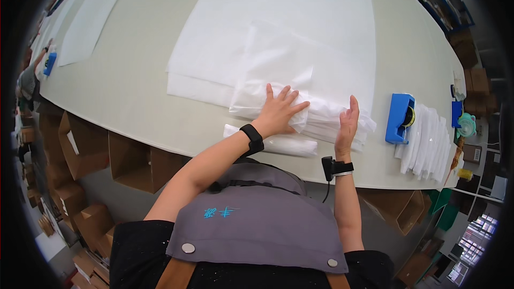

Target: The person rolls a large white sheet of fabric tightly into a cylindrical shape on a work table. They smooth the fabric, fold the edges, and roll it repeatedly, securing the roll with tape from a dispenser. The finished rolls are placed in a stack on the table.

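Note:
My left hand (281,110) lies flat with spread fingers on a thin white plastic sheet or bag (277,60), near its crumpled front edge. At the right end of that edge, my right hand (348,124) stands on its side, fingers pointing away from me and thumb side up; whether it touches the plastic is hard to tell. Beneath the plastic lie large white sheets (209,44). A rolled white plastic bundle (287,145) rests between my left wrist and the table's near edge, partly hidden by the wrist.
A blue tape dispenser (395,118) stands to the right, beside a row of rolled white bundles (427,140). Another blue tape dispenser (50,63) and a person's arm (40,57) are at the far left. Open cardboard boxes (132,162) sit below the table edge.

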A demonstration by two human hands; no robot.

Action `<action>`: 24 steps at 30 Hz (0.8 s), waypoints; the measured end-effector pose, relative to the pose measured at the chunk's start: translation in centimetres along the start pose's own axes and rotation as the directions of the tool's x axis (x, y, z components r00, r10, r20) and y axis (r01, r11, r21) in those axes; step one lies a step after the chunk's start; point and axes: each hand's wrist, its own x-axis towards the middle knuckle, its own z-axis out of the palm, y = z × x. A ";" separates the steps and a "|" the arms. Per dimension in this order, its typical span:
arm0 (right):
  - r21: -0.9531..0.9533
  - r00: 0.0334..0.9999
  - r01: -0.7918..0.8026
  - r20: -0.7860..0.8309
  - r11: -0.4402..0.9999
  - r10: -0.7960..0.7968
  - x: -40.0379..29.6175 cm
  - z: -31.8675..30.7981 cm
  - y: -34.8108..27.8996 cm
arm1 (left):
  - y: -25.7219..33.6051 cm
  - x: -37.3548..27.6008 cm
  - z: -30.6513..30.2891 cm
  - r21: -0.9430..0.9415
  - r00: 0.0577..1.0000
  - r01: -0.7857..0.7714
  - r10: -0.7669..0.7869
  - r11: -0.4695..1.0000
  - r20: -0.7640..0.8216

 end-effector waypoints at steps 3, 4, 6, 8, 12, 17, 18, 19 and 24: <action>0.302 0.993 -0.037 -0.094 0.952 0.069 -0.2 2.8 0.0 | 0.0 -0.1 0.4 0.014 1.000 0.019 -0.019 1.000 -0.005; 0.350 0.991 -0.037 -0.106 0.936 0.078 -0.1 3.9 0.4 | -0.1 -0.1 0.3 0.016 1.000 0.023 -0.023 1.000 -0.003; 0.401 0.990 -0.047 -0.102 0.915 0.095 -0.2 5.5 1.2 | -0.1 -0.1 0.2 0.027 0.999 0.032 -0.032 0.999 0.007; 0.404 0.979 -0.132 -0.091 0.905 0.183 -0.4 5.9 3.2 | 0.3 0.4 -0.1 0.041 0.999 0.023 -0.024 0.999 0.021; 0.348 0.979 -0.153 -0.071 0.925 0.189 -0.4 5.7 3.9 | 0.4 0.4 0.1 0.019 0.999 0.023 -0.023 1.000 0.022; 0.302 0.888 -0.165 -0.369 0.939 0.275 -6.0 2.1 1.4 | -0.1 0.0 0.8 -0.004 0.998 0.047 -0.047 0.999 0.033; 0.264 0.794 -0.201 -0.520 0.943 0.315 -7.7 0.6 1.7 | -0.2 0.1 0.8 -0.010 0.998 0.052 -0.052 0.999 0.035; 0.374 0.751 -0.246 -0.510 0.894 0.420 -9.3 -1.2 2.7 | -0.1 0.2 0.7 -0.018 0.998 0.049 -0.048 0.999 0.037; 0.572 0.687 -0.292 -0.432 0.767 0.584 -10.9 -3.4 3.9 | -0.1 0.2 0.8 -0.034 0.999 0.035 -0.034 0.999 0.035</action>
